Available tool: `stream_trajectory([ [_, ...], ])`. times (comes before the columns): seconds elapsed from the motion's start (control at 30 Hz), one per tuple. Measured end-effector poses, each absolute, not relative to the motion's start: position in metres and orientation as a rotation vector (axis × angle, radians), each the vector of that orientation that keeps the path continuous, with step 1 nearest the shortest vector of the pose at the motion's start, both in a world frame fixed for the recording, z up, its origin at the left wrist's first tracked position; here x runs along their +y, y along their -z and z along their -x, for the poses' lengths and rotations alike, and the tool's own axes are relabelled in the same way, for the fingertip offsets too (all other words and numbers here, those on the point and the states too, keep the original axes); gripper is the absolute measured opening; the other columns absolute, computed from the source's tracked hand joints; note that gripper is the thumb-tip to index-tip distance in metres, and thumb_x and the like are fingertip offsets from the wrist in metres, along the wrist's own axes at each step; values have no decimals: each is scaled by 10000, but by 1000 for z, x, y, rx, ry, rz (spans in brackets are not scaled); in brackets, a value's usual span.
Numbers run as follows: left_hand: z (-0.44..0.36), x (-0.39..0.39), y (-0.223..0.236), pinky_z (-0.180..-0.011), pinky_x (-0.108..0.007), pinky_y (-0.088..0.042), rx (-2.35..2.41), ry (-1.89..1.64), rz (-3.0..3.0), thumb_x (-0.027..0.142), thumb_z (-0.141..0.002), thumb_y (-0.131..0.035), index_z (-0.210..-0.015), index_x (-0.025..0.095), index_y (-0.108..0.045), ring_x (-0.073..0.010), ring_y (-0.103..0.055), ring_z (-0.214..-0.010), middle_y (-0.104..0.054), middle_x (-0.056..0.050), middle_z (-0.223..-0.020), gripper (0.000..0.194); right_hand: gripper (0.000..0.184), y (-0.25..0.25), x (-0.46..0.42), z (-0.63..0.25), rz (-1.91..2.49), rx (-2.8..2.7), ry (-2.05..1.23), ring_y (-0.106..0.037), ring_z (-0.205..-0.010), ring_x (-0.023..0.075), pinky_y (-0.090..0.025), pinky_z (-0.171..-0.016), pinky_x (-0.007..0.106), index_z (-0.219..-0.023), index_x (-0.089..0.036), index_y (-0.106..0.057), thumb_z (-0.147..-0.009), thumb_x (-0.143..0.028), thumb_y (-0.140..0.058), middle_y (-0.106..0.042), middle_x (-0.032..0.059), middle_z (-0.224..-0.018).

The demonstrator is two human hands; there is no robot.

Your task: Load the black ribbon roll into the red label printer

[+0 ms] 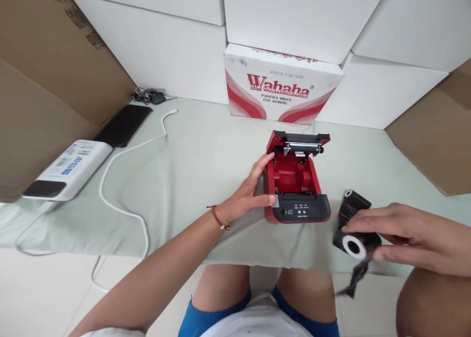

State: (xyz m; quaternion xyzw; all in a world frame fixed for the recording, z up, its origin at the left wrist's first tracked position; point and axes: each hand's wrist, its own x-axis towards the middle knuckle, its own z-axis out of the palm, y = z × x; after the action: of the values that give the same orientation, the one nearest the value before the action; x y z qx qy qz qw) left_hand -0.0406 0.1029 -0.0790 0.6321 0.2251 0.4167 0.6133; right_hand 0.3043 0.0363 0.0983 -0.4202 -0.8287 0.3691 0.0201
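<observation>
A small red and black label printer (297,180) stands on the cloth with its lid raised and its red inner bay visible, nothing lying in it. My left hand (253,190) grips its left side, thumb on the front panel and fingers along the side wall. To the right, my right hand (401,234) is closed around a black roll (362,243) with a white core. A loose dark strip (355,280) hangs from that roll past the table's front edge. Just behind it lies a second, smaller black roll (357,200) with a white core.
A Wahaha carton (281,84) leans against white boxes at the back. On the left are a white power bank (69,168), a black phone (125,125), keys (152,95) and a curving white cable (105,177). Brown cardboard walls flank both sides.
</observation>
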Motion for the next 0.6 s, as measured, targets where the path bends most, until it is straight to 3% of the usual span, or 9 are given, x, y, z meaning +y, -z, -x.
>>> stream_trajectory([
  [0.1,41,103,79,-1442,-669,-155,529,-962,-1481,592,-898,-834,-1751,462,-275,-427,-108,-1763,-207,11,-1885,1029,349,-104,45,-279,1264,-2459,-1106,-825,-940,222,-671,-801,297,-1356,-359,-806,-1039,-450,-692,-860,44,-1163],
  [0.2,41,103,78,-1432,-658,-212,530,-976,-1489,584,-894,-848,-1745,467,-287,-413,-154,-1757,-228,1,-1879,1026,369,-83,67,-239,1491,-2333,-807,-799,-855,219,-650,-747,333,-1388,-305,-767,-1053,-374,-629,-857,45,-1168],
  [0.33,40,102,77,-1429,-660,-209,529,-992,-1486,579,-889,-863,-1740,459,-299,-404,-161,-1756,-223,-11,-1880,1028,403,-60,94,-192,1768,-2521,-414,-814,-1063,301,-628,-892,405,-1383,-270,-760,-1008,-226,-617,-843,84,-1284],
  [0.6,40,103,76,-1431,-672,-169,527,-983,-1512,581,-898,-855,-1742,458,-295,-409,-133,-1759,-216,-14,-1881,1020,430,-57,114,-168,1960,-2789,-186,-817,-1048,374,-611,-815,437,-1426,-227,-731,-1024,-212,-579,-838,164,-1257],
])
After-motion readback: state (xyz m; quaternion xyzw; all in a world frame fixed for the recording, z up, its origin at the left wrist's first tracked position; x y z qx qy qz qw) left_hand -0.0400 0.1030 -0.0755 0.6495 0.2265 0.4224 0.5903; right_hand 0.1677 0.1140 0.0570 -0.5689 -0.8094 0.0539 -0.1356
